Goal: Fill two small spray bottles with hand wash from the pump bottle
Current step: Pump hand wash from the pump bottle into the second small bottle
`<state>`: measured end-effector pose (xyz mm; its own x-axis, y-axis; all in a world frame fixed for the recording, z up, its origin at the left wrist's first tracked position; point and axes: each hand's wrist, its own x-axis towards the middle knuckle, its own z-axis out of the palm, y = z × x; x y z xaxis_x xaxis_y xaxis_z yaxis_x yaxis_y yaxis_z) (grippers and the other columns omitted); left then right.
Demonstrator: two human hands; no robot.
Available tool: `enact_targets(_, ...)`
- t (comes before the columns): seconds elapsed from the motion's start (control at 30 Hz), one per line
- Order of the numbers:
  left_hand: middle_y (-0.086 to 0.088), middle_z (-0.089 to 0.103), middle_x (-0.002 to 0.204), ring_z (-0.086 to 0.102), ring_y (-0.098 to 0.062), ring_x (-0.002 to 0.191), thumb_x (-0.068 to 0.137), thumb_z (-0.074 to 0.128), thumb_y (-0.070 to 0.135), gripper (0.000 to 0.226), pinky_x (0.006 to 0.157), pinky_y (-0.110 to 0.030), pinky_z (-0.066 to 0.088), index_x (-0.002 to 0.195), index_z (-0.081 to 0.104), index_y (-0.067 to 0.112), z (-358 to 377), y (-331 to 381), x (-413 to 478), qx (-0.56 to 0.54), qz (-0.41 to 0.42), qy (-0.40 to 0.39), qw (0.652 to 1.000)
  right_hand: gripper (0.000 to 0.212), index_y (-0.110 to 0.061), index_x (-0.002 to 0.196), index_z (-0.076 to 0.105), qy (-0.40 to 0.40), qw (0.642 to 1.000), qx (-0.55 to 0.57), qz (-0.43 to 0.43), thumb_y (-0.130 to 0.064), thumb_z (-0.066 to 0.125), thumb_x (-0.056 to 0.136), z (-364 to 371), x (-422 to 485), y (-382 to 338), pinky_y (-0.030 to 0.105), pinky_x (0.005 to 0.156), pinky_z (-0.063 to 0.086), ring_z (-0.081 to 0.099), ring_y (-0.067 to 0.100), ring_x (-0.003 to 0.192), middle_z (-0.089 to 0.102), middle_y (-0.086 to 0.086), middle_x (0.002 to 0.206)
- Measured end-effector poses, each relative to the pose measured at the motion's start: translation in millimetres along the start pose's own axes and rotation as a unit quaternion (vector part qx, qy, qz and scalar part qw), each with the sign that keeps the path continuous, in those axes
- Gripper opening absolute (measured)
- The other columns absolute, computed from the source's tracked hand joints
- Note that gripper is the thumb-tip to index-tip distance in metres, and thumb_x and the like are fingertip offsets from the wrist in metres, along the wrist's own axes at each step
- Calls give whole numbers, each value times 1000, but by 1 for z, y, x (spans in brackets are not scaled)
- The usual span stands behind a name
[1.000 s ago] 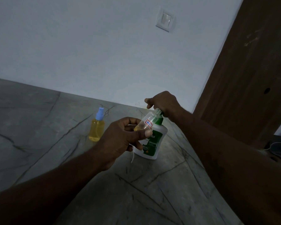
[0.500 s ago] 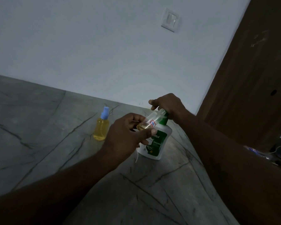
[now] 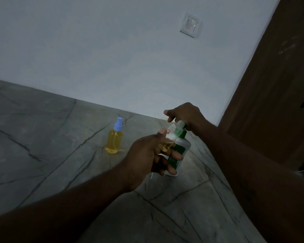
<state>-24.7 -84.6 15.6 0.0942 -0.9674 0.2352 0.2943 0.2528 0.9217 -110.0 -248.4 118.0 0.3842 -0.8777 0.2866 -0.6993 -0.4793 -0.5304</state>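
Observation:
My left hand (image 3: pixel 147 155) holds a small clear spray bottle (image 3: pixel 172 133) without its cap, tilted, its open neck up under the pump spout. A little yellow liquid lies in its lower part. The white and green pump bottle (image 3: pixel 180 149) stands on the grey marble floor (image 3: pixel 51 155) just behind it. My right hand (image 3: pixel 184 114) rests on the pump head, fingers curled over it. A second small spray bottle (image 3: pixel 114 140), full of yellow liquid with a blue spray cap, stands upright to the left.
A white wall with a light switch (image 3: pixel 189 25) rises behind the bottles. A dark brown wooden door (image 3: pixel 279 76) stands to the right. A white thread-like thing (image 3: pixel 151 175) shows under my left hand.
My left hand has turned, its lower fingers now spread away from the small bottle, which sits more upright under the spout. My right hand stays on the pump head.

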Motion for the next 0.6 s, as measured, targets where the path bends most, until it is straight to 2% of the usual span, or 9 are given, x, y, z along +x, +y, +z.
enact_targets(0.1, -20, 76, 98, 65, -30, 59, 103, 36, 49, 56, 52, -27, 43, 113, 68, 4, -3, 1, 1, -9, -10, -11, 1000, 36, -21, 67, 76, 9, 998, -47, -33, -47, 67, 91, -4, 5, -3, 23, 56, 39, 57, 9, 53, 62, -12, 54)
enact_targets(0.17, -20, 76, 99, 65, -30, 61, 103, 35, 50, 58, 53, -28, 43, 111, 68, 3, -4, 2, 2, -8, -12, -17, 1000, 35, -20, 68, 77, 14, 999, -33, -29, -46, 69, 90, -2, 7, 0, 24, 57, 40, 58, 11, 55, 63, -12, 59)
enact_targets(0.27, -19, 76, 99, 65, -29, 62, 104, 35, 49, 57, 54, -29, 43, 110, 68, 3, -5, 2, 2, -2, -13, -17, 1000, 35, -16, 67, 76, -7, 1000, 4, -3, -41, 72, 90, 2, 4, 4, 29, 64, 47, 58, 16, 59, 60, -10, 50)
enact_targets(0.4, -18, 76, 99, 66, -29, 62, 104, 35, 48, 52, 54, -28, 43, 118, 66, 8, -6, 0, 2, 6, -18, -17, 1000, 39, -16, 63, 72, -14, 1000, -12, -10, -40, 67, 94, 3, -1, 4, 33, 73, 46, 56, 17, 61, 59, -9, 52)
enact_targets(0.5, -19, 76, 101, 66, -29, 62, 104, 36, 47, 50, 54, -28, 43, 117, 66, 9, -6, 0, 1, 6, -17, -19, 1000, 36, -16, 66, 75, 1, 1000, -18, -2, -43, 69, 90, 1, 2, 2, 28, 65, 45, 57, 12, 55, 58, -13, 41)
enact_targets(0.6, -19, 76, 101, 66, -29, 62, 104, 35, 46, 51, 53, -28, 44, 116, 66, 8, -6, 1, 1, 5, -9, -22, 1000, 40, -21, 63, 73, 11, 998, -52, -22, -49, 67, 91, -3, 6, 0, 23, 55, 37, 56, 7, 51, 65, -9, 54)
